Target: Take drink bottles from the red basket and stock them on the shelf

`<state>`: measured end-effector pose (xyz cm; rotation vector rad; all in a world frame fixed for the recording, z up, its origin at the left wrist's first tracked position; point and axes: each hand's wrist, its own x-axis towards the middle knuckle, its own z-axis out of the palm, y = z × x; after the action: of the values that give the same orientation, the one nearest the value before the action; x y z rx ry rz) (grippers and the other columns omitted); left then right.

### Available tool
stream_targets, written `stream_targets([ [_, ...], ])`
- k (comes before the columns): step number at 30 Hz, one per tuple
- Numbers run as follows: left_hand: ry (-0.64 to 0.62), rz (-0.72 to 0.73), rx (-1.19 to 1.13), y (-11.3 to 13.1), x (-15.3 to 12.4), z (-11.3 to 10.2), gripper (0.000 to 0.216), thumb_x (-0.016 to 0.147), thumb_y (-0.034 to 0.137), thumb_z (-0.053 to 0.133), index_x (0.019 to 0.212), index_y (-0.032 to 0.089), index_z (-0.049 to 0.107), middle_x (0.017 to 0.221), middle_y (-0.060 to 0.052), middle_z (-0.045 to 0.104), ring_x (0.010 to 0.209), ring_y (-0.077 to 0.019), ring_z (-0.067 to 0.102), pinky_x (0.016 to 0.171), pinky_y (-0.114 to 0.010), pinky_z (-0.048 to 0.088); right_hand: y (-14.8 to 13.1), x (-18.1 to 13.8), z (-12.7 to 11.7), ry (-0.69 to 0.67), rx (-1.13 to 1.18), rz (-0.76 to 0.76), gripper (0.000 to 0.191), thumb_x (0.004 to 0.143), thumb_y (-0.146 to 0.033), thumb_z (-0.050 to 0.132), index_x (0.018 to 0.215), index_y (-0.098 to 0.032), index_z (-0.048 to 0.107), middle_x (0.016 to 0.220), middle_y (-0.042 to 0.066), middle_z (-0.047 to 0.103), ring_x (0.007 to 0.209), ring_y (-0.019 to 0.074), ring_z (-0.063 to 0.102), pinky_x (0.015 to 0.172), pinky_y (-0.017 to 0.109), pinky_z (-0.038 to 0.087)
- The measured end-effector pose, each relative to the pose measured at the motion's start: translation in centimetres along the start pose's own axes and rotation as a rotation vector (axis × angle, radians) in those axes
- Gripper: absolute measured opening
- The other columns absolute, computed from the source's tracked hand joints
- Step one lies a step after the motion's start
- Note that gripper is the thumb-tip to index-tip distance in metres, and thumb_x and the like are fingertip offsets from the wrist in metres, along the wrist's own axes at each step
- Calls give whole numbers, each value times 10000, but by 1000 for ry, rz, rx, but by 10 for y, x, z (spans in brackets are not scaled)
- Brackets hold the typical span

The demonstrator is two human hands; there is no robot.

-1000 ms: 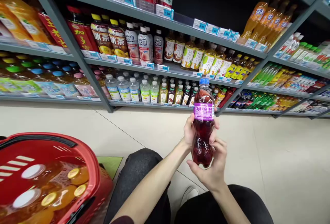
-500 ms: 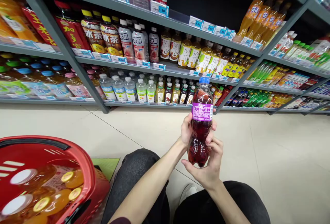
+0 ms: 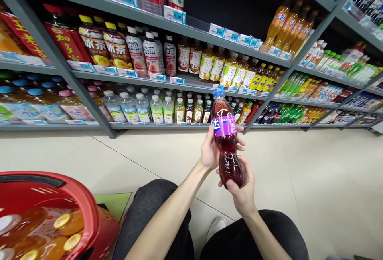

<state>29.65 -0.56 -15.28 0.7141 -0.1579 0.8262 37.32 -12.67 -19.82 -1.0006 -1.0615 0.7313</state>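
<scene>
Both hands on one bottle of dark red drink [image 3: 226, 140], blue cap up, tilted slightly left, held in front of the drink shelves [image 3: 191, 82] above the tiled floor [image 3: 314, 180]. Left hand [image 3: 211, 152] at the middle, fingers clamped around it below the purple label. Right hand [image 3: 243, 190] cupping the base, fingers closed on it. Red basket [image 3: 86, 216] with orange bottles at lower left.

Both bare forearms reach forward from lower frame, converging at centre above the bent knees. Left hand [image 3: 210, 151] upper, fingers curled round from the left side. Right hand [image 3: 241, 190] lower, palm up, fingers cupped and closed. Hands nearly touching, wrists roughly straight.
</scene>
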Motion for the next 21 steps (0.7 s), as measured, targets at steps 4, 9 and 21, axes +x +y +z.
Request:
stream_targets([
  [4,110,96,69,12,-1,-1,866,875,841,482,1213,70,688,912,-162,741,805,-261,731,681,-328,570,-3,-2,7,-123,399,228,562,902,-544,763,1321,-210,595,1122,130,673,881,242,681,540,285,548],
  [9,165,212,18,23,-1,-3,790,871,806,541,1202,104,687,894,-114,727,714,-197,700,608,-281,564,-8,-9,16,-177,765,663,676,906,-761,634,1231,-173,699,1139,135,709,619,131,561,370,200,374],
  [21,111,222,52,24,-1,3,667,810,670,683,1255,182,601,1031,-112,689,764,-233,688,606,-363,595,23,-42,19,-347,1031,964,389,863,-526,782,895,-184,600,594,-72,613,359,72,262,401,225,233],
])
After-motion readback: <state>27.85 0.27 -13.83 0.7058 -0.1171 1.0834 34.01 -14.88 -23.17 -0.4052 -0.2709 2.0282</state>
